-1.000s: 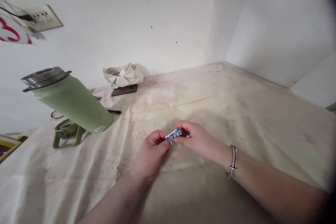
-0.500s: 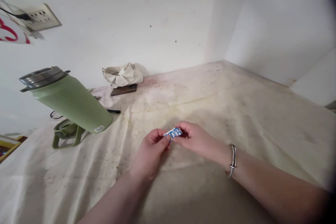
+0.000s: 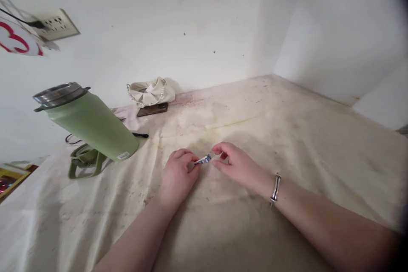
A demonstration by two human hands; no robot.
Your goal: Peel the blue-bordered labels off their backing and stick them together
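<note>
A small flat piece with a blue-and-white print (image 3: 204, 160), perhaps a wrapper or folded packet, is pinched between the thumb and fingers of my left hand (image 3: 181, 172). Its exact kind is too small to tell. Seen nearly edge-on, it points up to the right. My right hand (image 3: 232, 160), with a silver bracelet (image 3: 276, 189) on the wrist, is just right of the piece. Its thumb and fingers are apart, and a small gap separates them from the print. Both hands are low over the cream cloth (image 3: 204, 225).
At left stands a green tumbler (image 3: 95, 123) with a steel rim, beside its green lid (image 3: 85, 163). Behind are a black pen (image 3: 140, 135), a phone (image 3: 152, 109) and a white pouch (image 3: 151, 92) with a bead strap. A wall socket (image 3: 60, 25) holds a plug.
My right hand has let go of the printed piece and drawn slightly away, its fingers opening. The piece has turned from face-on to nearly edge-on in my left hand.
</note>
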